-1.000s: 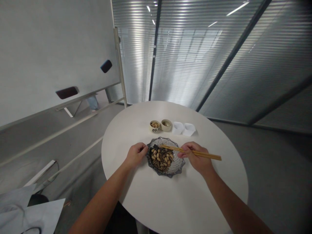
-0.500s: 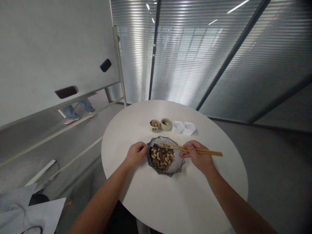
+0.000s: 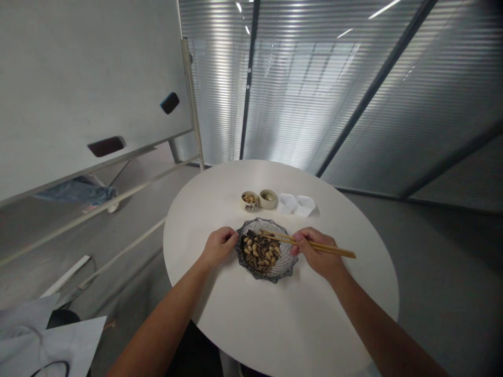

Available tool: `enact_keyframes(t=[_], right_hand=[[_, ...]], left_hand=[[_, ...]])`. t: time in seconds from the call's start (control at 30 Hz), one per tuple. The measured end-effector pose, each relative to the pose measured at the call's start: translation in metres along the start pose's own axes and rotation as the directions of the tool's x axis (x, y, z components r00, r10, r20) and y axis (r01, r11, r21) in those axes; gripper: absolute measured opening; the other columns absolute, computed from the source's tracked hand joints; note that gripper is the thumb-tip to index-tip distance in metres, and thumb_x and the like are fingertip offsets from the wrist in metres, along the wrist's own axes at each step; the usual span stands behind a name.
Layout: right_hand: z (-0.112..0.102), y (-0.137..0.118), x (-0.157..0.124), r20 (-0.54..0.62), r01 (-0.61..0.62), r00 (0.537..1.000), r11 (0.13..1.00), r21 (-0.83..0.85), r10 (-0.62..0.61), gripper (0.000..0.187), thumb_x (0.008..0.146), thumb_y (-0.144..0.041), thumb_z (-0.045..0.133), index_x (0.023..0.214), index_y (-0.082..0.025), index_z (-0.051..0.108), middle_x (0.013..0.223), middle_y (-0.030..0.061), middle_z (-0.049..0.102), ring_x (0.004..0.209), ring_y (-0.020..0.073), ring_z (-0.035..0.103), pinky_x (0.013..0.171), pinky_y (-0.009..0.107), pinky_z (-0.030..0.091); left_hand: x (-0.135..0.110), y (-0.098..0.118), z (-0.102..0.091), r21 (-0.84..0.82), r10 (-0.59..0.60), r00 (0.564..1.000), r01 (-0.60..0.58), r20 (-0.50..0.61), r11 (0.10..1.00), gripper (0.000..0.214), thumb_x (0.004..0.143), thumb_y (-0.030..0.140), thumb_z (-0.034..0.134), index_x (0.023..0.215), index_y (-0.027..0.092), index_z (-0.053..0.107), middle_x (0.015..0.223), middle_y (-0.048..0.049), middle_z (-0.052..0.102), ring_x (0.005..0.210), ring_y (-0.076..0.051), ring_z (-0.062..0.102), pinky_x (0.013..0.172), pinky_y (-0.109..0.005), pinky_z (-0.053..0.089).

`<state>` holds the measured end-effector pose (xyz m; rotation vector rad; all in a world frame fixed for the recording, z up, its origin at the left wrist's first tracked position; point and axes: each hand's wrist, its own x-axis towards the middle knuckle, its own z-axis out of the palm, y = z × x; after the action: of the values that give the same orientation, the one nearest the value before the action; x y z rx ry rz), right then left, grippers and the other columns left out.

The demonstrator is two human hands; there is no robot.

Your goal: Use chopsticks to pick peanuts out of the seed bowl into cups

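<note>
A scalloped glass bowl (image 3: pixel 288 267) holds dark striped sunflower seeds (image 3: pixel 259 262) mixed with pale pistachio-like nuts (image 3: pixel 271 251). My left hand (image 3: pixel 220 245) pinches the bowl's left rim between thumb and fingers. In my right hand (image 3: pixel 316 251) is a pair of wooden chopsticks (image 3: pixel 334 250), slanting left across the bowl. Their tips are over the seeds near the bowl's far side; whether they grip anything is too small to tell.
Behind the bowl stand a small cup of nuts (image 3: pixel 250 201), a beige cup (image 3: pixel 268 199) and two white plastic dishes (image 3: pixel 286 203) on the round white table (image 3: pixel 298 324). A whiteboard (image 3: pixel 98 78) is at left, with a person's jeans-clad leg (image 3: pixel 78 191) beneath it.
The chopsticks' rear ends have dipped a little while the tips stay over the bowl. My left hand keeps its place on the rim. The person behind the whiteboard has stepped left.
</note>
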<state>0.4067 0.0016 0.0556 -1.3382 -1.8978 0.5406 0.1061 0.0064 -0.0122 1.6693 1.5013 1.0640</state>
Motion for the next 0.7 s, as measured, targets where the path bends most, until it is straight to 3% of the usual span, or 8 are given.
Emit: enact_keyframes(t=[0.4, 0.7], right_hand=[[0.007, -0.005, 0.004, 0.025, 0.044, 0.999, 0.999, -0.003, -0.044, 0.022, 0.092, -0.047, 0.063, 0.082, -0.027, 0.067, 0.059, -0.0023, 0.073, 0.051, 0.0189, 0.069, 0.053, 0.029, 0.054], [0.007, -0.011, 0.010, 0.110, 0.053, 0.992, 0.998, 0.028, -0.056, 0.024, 0.096, -0.041, 0.057, 0.081, -0.024, 0.066, 0.064, -0.0013, 0.075, 0.055, 0.0172, 0.071, 0.055, 0.026, 0.053]], left_hand=[[0.000, -0.001, -0.001, 0.011, 0.001, 1.000, -0.001, 0.005, 1.000, 0.034, 0.092, 0.045, 0.052, 0.076, 0.019, 0.066, 0.067, 0.0006, 0.058, 0.064, -0.014, 0.051, 0.060, -0.025, 0.039], [0.001, -0.006, 0.003, -0.002, -0.008, 1.000, 0.008, -0.001, 1.000, 0.034, 0.092, 0.045, 0.052, 0.075, 0.018, 0.064, 0.066, 0.0012, 0.057, 0.064, -0.013, 0.050, 0.059, -0.024, 0.037]])
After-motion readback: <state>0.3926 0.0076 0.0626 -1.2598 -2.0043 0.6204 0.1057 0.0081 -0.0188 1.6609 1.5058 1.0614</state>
